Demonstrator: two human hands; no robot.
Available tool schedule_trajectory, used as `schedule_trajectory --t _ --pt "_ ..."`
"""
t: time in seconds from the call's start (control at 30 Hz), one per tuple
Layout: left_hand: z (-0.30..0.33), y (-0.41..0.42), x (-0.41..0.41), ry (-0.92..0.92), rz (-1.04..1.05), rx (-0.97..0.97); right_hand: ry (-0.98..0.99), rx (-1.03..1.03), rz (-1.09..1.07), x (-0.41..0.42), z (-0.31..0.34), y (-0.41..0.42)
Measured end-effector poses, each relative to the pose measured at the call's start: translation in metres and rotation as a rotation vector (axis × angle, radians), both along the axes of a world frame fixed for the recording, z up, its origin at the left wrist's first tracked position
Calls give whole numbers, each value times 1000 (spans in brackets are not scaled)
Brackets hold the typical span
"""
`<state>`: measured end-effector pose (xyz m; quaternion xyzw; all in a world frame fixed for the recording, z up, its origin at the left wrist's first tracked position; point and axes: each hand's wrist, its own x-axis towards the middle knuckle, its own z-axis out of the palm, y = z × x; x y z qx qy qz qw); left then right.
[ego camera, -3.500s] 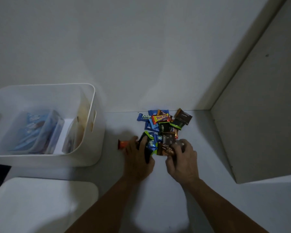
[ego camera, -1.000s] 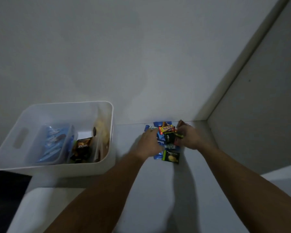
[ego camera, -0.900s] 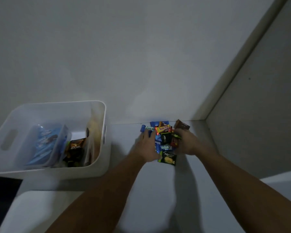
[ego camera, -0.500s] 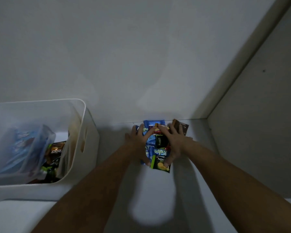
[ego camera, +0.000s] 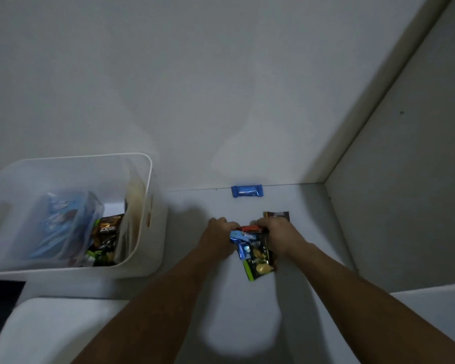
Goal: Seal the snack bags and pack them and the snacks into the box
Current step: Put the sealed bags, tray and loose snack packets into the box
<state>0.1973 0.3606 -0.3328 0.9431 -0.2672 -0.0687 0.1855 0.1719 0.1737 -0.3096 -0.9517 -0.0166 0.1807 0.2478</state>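
Note:
My left hand (ego camera: 217, 236) and my right hand (ego camera: 279, 235) press together around a bunch of small snack packets (ego camera: 252, 249), blue, red, and green-and-black ones, lifted a little off the white surface. One blue snack bar (ego camera: 247, 191) lies alone by the back wall. A brown packet (ego camera: 277, 214) rests just behind my right hand. The white plastic box (ego camera: 147, 185) stands to the left. Inside it lie a clear bag with blue packaging (ego camera: 63, 227) and several dark snack packets (ego camera: 107, 237).
A white wall rises behind the surface, and a side panel (ego camera: 405, 193) closes the right side. A white rounded object (ego camera: 50, 329) sits at the lower left, beside a dark area (ego camera: 0, 298).
Both hands have closed on most of the pile and drawn it toward me. The blue bar and the brown packet stay behind. The view has swung right, showing more of the box.

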Motion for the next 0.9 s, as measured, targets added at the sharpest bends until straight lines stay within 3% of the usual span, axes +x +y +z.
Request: schedule_trajectory --t 0.13,0.33,0.5,0.7,0.9 --pt "15 17 -17 162 96 -34 22 125 -131 -20 14 7" --pt "71 36 -29 222 227 -74 -60 123 -261 -24 57 13" --pt "132 53 -20 216 256 -117 -100 258 -299 -12 124 34" --pt "210 109 -7 268 401 -172 -112 451 -299 0 198 95" --pt "223 197 -11 341 584 -114 -36 576 -343 11 217 179"
